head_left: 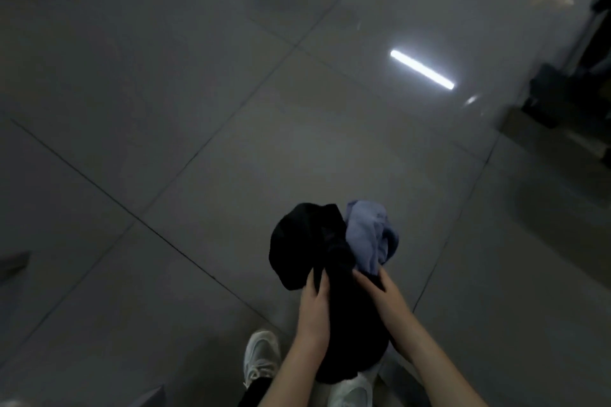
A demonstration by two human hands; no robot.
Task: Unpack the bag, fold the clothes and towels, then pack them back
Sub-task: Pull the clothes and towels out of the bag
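A bundle of black cloth (304, 248) hangs in front of me over the floor, with a blue-purple cloth (367, 235) bunched against its right side. My left hand (312, 304) grips the black cloth from the left, fingers curled into its folds. On the other side, my right hand (380, 291) grips the bundle just below the blue-purple cloth. The black cloth's lower part hangs down between my forearms. No bag can be made out for certain in this dim view.
Large glossy grey floor tiles (198, 92) with dark joints and light reflections fill the view. My white shoes (261, 357) stand below the bundle. Dark furniture or boxes (562, 102) stand at the right edge. A grey object's corner (13, 263) pokes in at the left.
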